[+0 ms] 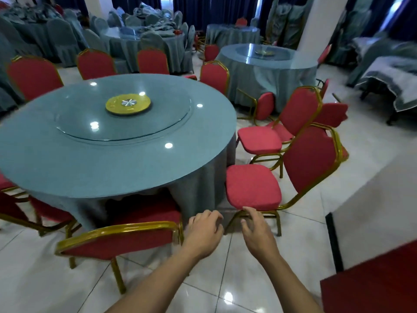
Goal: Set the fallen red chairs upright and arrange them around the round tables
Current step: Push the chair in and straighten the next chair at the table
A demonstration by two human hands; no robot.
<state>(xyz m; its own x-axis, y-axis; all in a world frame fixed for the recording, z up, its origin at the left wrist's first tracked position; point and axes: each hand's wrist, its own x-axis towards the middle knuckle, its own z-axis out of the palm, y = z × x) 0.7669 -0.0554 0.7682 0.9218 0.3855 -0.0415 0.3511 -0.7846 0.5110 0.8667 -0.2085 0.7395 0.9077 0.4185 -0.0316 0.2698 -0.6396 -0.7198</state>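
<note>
Fingers (pixel 247 214) of both hands hang loosely curled, grasping nothing, reaching toward the red chair (pixel 253 187) beside the round worktop (pixel 67 159), apparently to reposition it.

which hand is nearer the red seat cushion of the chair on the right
Right. The right hand has its fingertips at the front edge of the seat cushion, though contact is unclear. The left hand hovers lower left of it, clearly apart.

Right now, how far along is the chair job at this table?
Done: red chairs stand upright around the round blue-clothed table. In hand: both hands, left and right, reach toward the nearest gold-framed red chair, gripping nothing. Left: one red chair on its side by the farther table.
</note>
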